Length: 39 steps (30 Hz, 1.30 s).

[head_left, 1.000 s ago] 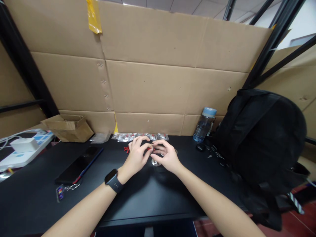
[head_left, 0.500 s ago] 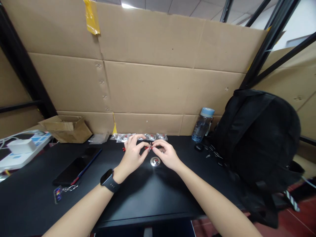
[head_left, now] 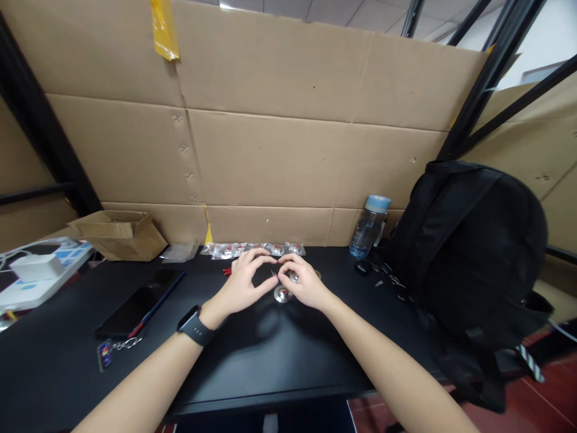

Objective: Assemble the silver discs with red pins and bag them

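Over the middle of the desk, my left hand [head_left: 246, 281] and my right hand [head_left: 304, 281] meet at the fingertips. Between them shows the thin edge of a small metal cymbal [head_left: 273, 274], seen nearly edge-on. My left thumb and fingers curve around it, and my right thumb and fingertips pinch at its other side; the exact contact is hard to see. Just below the fingers lies another cymbal [head_left: 282, 294], domed, with red at its centre. More shiny metal is partly hidden behind my right hand. Red cord pieces [head_left: 228, 272] lie left of my left hand.
Several clear-bagged cymbals [head_left: 220, 251] line the cardboard wall. Leftward are plastic bags [head_left: 179, 252], a paper box [head_left: 119, 234], a power strip [head_left: 49, 276], a phone [head_left: 139, 304], a pen and a keychain [head_left: 106, 355]. Rightward stand a water bottle [head_left: 370, 225] and a black backpack [head_left: 473, 270].
My left fingers have spread into a wider curve, with the index tip now close to my right fingers. The red cord between the hands no longer shows. The view shifted slightly.
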Each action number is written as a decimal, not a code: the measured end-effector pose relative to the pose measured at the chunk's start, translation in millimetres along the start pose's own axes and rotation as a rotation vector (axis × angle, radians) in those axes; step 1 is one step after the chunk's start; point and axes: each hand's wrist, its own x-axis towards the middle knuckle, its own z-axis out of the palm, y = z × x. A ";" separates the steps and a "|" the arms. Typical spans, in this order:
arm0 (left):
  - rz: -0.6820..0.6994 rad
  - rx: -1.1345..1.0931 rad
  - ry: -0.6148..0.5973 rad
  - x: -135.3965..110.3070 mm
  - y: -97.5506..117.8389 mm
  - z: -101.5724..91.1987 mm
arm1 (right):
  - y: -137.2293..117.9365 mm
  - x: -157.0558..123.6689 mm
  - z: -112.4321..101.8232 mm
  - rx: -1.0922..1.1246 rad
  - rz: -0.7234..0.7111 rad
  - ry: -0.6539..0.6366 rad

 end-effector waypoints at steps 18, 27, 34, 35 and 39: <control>-0.083 0.250 -0.182 -2.4 -35.1 -5.5 | 26.1 2.1 2.0 -0.217 0.025 0.056; -0.406 0.486 -0.235 -9.3 -102.2 -49.2 | 43.4 2.9 3.8 -0.323 0.139 0.091; -0.404 0.427 -0.373 -10.3 -106.1 -40.7 | 48.1 -1.1 15.0 -0.361 0.120 0.038; -0.396 0.434 -0.369 -9.6 -105.1 -39.1 | 47.6 -1.1 15.6 -0.374 0.122 0.028; -0.378 0.430 -0.363 -7.6 -101.0 -34.8 | 43.9 3.0 7.9 -0.453 0.185 0.079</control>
